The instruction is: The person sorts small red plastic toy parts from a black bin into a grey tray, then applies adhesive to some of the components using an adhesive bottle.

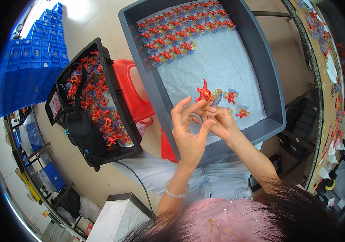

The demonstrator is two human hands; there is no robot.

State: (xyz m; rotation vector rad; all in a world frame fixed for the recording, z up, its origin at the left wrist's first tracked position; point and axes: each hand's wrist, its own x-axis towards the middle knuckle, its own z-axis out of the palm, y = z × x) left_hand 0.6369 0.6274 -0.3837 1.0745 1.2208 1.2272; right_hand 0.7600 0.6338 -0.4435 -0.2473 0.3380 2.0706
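Observation:
Above the grey tray (pixel 241 76), my right hand (pixel 223 124) pinches a small toy figure (pixel 204 91) with a red body and a clear yellow and blue part. My left hand (pixel 189 135) is close beside it, its fingers bent and the thumb apart from them. One left fingertip appears to touch the figure's lower side. Just past my right hand, two similar figures (pixel 231 96) lie loose on the tray's white paper lining (pixel 208 56). Rows of such figures (pixel 184 26) fill the tray's far end.
On the left, a black crate (pixel 118 101) holds a heap of similar figures, with a black bag (pixel 82 129) over its near side. A red stool (pixel 130 86) stands between crate and tray. Blue bins (pixel 35 60) are stacked far left. A workbench edge (pixel 315 80) curves along the right.

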